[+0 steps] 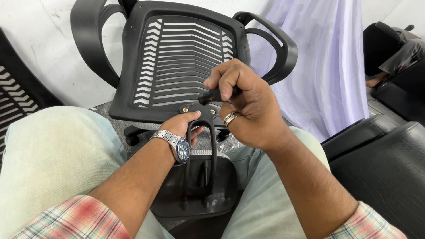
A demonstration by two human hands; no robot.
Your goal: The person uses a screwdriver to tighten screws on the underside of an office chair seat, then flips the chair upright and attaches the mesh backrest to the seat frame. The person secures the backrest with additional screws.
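Right hand (248,104) clenched around a black tool handle (211,95), tip aimed at the brass-coloured bolts (212,112) where the curved black bracket (201,146) meets the lower edge of the chair backrest (177,62). Tool tip itself hidden behind the fist; can't tell if it's seated on a bolt. Ring on that hand.

Left hand (183,126) grasping the top of the bracket just beside the bolts, fingers wrapped under it. Silver wristwatch (177,144) with blue face on that wrist.

Backrest: black plastic, slotted, tilted back, centre far. Two loop armrests (276,48) flank it left and right. Bracket runs down to a black seat-base plate (195,186) near centre, between the person's knees.

Around: pale trousers on both legs fill near left and near centre. Plaid sleeves at bottom edge. Lilac cloth (327,62) hangs far right, behind the right armrest. Black padded seat (380,168) near right, close to the right forearm. Another slotted black chair part (17,97) at far left edge. Castor (132,135) visible under the backrest, left of the left hand. Someone's foot (376,82) at far right.
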